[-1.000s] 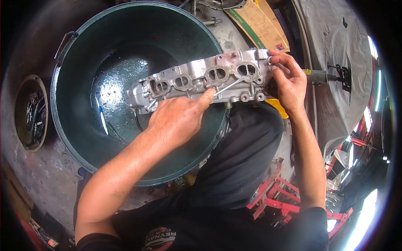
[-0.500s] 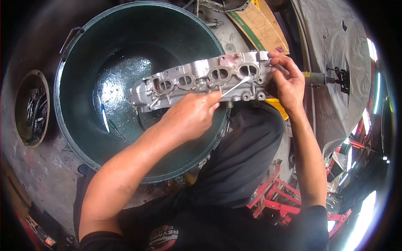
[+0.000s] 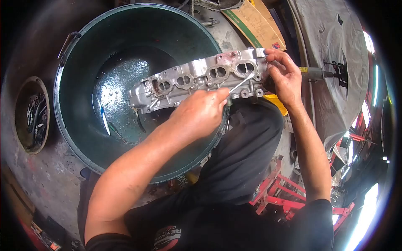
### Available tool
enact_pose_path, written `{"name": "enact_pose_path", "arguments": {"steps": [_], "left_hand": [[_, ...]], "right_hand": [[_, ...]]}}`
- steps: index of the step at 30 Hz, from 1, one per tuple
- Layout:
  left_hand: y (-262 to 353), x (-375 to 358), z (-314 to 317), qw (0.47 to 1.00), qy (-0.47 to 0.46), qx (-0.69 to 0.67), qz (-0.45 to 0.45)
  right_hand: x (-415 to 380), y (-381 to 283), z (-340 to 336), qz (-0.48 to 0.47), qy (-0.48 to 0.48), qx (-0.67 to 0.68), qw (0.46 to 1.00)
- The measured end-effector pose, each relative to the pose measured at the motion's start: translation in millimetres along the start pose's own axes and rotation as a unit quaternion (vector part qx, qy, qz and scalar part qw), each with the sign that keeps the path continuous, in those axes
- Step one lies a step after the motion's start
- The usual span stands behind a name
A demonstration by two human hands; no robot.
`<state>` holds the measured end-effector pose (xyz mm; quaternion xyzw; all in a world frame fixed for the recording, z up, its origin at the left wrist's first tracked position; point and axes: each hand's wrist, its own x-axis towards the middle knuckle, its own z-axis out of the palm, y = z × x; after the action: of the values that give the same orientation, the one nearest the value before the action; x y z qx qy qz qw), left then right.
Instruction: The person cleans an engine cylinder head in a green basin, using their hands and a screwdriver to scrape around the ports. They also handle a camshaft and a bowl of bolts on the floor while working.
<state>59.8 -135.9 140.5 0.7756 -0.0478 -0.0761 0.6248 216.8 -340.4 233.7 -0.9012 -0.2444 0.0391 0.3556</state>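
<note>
A grey metal cylinder head (image 3: pixel 190 69) with several oval ports lies slanted across the top of a dark green tub. My left hand (image 3: pixel 203 109) is closed around a thin, light-coloured metal tool (image 3: pixel 242 85), whose tip touches the casting just below the rightmost port. My right hand (image 3: pixel 285 73) grips the right end of the casting, with the thumb on the near side and the fingers over the top corner. Part of the tool's handle is hidden inside my left fist.
The round green tub (image 3: pixel 69 121) holds shallow liquid, a blue-and-white brush (image 3: pixel 104 119) and another thin tool. A smaller bowl (image 3: pixel 45 125) of metal parts stands left. Cardboard (image 3: pixel 251 25) lies at the top, a grey cover (image 3: pixel 335 100) right, and red metal stands (image 3: pixel 280 196) lower right.
My left hand has moved slightly to the right with the tool, whose tip has shifted a little along the rightmost port's lower edge. My right hand keeps its hold.
</note>
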Motion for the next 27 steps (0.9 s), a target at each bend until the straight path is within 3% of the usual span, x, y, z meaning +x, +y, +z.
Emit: {"name": "enact_pose_path", "arguments": {"steps": [3, 7, 11, 13, 17, 22, 25, 27], "left_hand": [[-3, -9, 5, 1.0, 0.012, -0.022, -0.01], [2, -6, 12, 0.999, 0.01, -0.05, -0.016], [12, -1, 13, 0.998, -0.008, -0.045, -0.033], [0, -8, 22, 0.998, 0.03, -0.057, -0.027], [-5, 1, 28, 0.995, 0.054, -0.082, -0.019], [-5, -16, 24, 0.996, 0.028, -0.073, -0.047], [1, -13, 28, 0.997, 0.034, -0.064, -0.027], [11, -12, 35, 0.994, 0.026, -0.086, -0.059]], "right_hand": [[1, -7, -4, -0.087, -0.041, -0.123, 0.988], [0, -25, -4, -0.069, -0.103, -0.16, 0.979], [0, -23, -8, -0.136, -0.127, -0.246, 0.951], [3, -23, -11, -0.16, -0.135, -0.284, 0.936], [3, -27, -6, -0.105, -0.144, -0.227, 0.958], [5, -26, -8, -0.174, -0.14, -0.315, 0.922], [4, -30, -6, -0.11, -0.151, -0.244, 0.952], [2, -35, -4, -0.092, -0.151, -0.231, 0.957]]}}
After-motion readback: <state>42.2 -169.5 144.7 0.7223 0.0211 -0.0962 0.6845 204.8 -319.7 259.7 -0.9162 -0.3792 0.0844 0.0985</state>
